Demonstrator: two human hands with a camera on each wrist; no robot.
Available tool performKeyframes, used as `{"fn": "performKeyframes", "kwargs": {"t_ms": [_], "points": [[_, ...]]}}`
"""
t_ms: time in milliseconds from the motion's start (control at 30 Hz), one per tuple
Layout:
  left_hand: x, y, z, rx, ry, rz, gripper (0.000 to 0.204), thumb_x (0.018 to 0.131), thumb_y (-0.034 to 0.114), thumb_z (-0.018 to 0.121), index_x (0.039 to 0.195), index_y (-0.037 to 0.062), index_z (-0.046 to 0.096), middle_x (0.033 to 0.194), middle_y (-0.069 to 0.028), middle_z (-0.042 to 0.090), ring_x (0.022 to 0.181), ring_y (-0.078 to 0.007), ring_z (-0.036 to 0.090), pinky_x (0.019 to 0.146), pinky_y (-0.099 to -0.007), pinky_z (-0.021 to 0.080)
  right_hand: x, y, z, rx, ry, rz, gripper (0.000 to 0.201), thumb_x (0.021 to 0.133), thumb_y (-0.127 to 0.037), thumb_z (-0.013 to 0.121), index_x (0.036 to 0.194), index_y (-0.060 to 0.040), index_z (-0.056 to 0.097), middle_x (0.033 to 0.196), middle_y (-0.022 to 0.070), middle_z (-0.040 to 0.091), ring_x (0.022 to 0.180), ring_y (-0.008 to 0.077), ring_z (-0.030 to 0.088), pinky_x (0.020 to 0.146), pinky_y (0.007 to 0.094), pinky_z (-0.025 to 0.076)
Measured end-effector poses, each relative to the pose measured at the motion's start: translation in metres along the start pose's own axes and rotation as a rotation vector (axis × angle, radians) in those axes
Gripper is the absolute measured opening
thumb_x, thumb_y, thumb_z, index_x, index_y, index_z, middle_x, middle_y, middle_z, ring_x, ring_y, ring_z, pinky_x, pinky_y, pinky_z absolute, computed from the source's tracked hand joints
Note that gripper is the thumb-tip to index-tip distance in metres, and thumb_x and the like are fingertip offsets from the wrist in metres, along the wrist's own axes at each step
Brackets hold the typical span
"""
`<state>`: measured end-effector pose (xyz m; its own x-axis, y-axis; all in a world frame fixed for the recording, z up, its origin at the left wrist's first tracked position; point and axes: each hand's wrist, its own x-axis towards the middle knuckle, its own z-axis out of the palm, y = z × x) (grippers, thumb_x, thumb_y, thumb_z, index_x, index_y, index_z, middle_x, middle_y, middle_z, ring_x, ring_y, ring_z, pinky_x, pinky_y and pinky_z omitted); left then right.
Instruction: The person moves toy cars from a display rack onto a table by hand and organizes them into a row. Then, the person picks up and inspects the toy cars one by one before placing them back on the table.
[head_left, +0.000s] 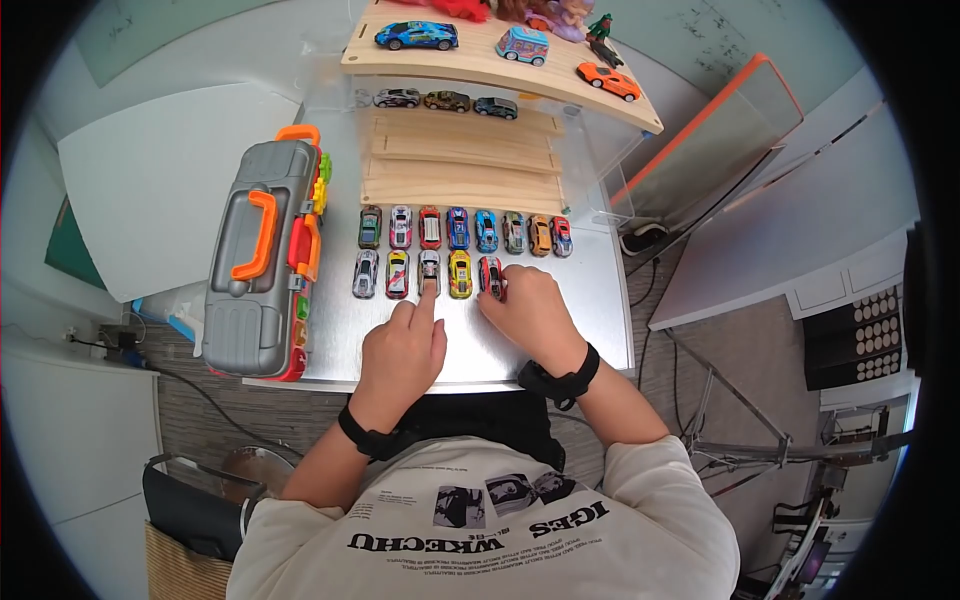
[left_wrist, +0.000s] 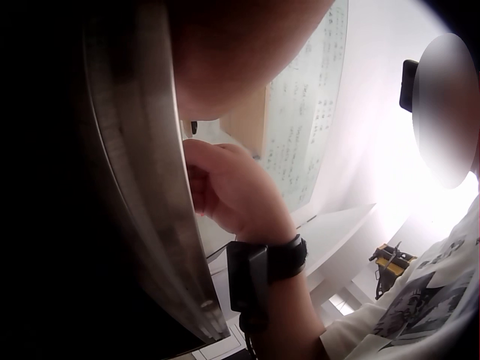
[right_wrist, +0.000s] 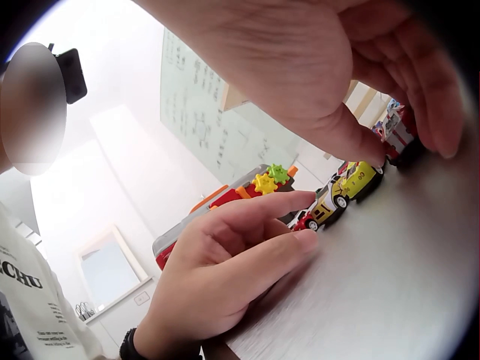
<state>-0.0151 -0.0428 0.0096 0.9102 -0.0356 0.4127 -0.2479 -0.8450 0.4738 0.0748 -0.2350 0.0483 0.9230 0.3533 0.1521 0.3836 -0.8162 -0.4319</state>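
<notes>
Two rows of small toy cars stand on the metal table (head_left: 330, 340). In the front row are a silver car (head_left: 366, 274), a white, red and yellow car (head_left: 397, 273), a white and black car (head_left: 429, 265), a yellow car (head_left: 460, 273) and a red and black car (head_left: 489, 272). My left hand (head_left: 402, 350) stretches its index finger to the rear end of the white and black car. At the row's right end my right hand (head_left: 535, 312) pinches the red and black car, thumb on its near side. In the right wrist view that red car (right_wrist: 399, 133) shows between thumb and fingers.
Several more cars form the back row, such as an orange car (head_left: 540, 235). Behind them rise wooden steps (head_left: 460, 190) holding 3 cars, under a wooden shelf (head_left: 480, 60) with larger toys. A grey toolbox (head_left: 262, 260) with orange handles stands at the left.
</notes>
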Motion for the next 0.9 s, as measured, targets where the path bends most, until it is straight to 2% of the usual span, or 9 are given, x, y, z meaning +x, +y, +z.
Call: {"fn": "performKeyframes", "kwargs": {"t_ms": [533, 600, 633, 767, 867, 900], "points": [[0.000, 0.000, -0.002, -0.020, -0.001, 0.005, 0.052, 0.090, 0.013, 0.072, 0.139, 0.0000, 0.061, 0.081, -0.0101, 0.059, 0.058, -0.0269, 0.064, 0.054, -0.0383, 0.054, 0.008, -0.007, -0.009, -0.003, -0.020, 0.024, 0.032, 0.081, -0.021, 0.076, 0.078, 0.0102, 0.068, 0.073, 0.0299, 0.067, 0.071, 0.0460, 0.069, 0.067, 0.0480, 0.057], [0.001, 0.000, -0.002, -0.023, 0.004, 0.000, 0.052, 0.090, 0.013, 0.072, 0.139, -0.0001, 0.061, 0.081, -0.0101, 0.059, 0.058, -0.0267, 0.063, 0.054, -0.0382, 0.054, 0.016, -0.011, -0.023, -0.025, -0.091, 0.098, 0.030, 0.085, -0.019, 0.072, 0.087, 0.0107, 0.069, 0.082, 0.0336, 0.068, 0.079, 0.0479, 0.070, 0.075, 0.0515, 0.058], [0.001, 0.000, -0.002, -0.020, 0.003, 0.002, 0.053, 0.090, 0.013, 0.072, 0.140, -0.0002, 0.061, 0.080, -0.0101, 0.059, 0.058, -0.0266, 0.063, 0.053, -0.0382, 0.054, 0.024, -0.009, -0.028, -0.028, -0.093, 0.094, 0.030, 0.085, -0.019, 0.072, 0.087, 0.0107, 0.069, 0.082, 0.0336, 0.068, 0.079, 0.0479, 0.070, 0.075, 0.0515, 0.058], [0.000, -0.001, -0.002, -0.021, 0.005, 0.017, 0.053, 0.090, 0.013, 0.072, 0.140, 0.0000, 0.060, 0.079, -0.0102, 0.059, 0.057, -0.0264, 0.063, 0.053, -0.0382, 0.054, 0.088, 0.009, -0.044, -0.054, 0.275, -0.172, 0.033, 0.089, -0.019, 0.069, 0.110, 0.0060, 0.069, 0.092, 0.0319, 0.071, 0.090, 0.0495, 0.069, 0.083, 0.0546, 0.056], [0.000, -0.001, -0.002, -0.030, 0.014, 0.013, 0.054, 0.089, 0.013, 0.073, 0.140, 0.0006, 0.060, 0.079, -0.0102, 0.059, 0.057, -0.0263, 0.063, 0.053, -0.0384, 0.054, 0.155, 0.030, -0.046, -0.089, 0.279, -0.150, 0.038, 0.090, -0.020, 0.068, 0.119, 0.0033, 0.068, 0.100, 0.0312, 0.071, 0.096, 0.0473, 0.070, 0.087, 0.0551, 0.056], [-0.001, -0.001, -0.002, -0.026, 0.023, 0.011, 0.054, 0.089, 0.013, 0.073, 0.140, 0.0006, 0.060, 0.079, -0.0102, 0.059, 0.057, -0.0263, 0.063, 0.053, -0.0384, 0.054, 0.177, 0.038, -0.044, -0.142, 0.270, -0.136, 0.041, 0.089, -0.022, 0.071, 0.122, 0.0014, 0.069, 0.104, 0.0282, 0.072, 0.098, 0.0451, 0.070, 0.087, 0.0514, 0.056]]}}
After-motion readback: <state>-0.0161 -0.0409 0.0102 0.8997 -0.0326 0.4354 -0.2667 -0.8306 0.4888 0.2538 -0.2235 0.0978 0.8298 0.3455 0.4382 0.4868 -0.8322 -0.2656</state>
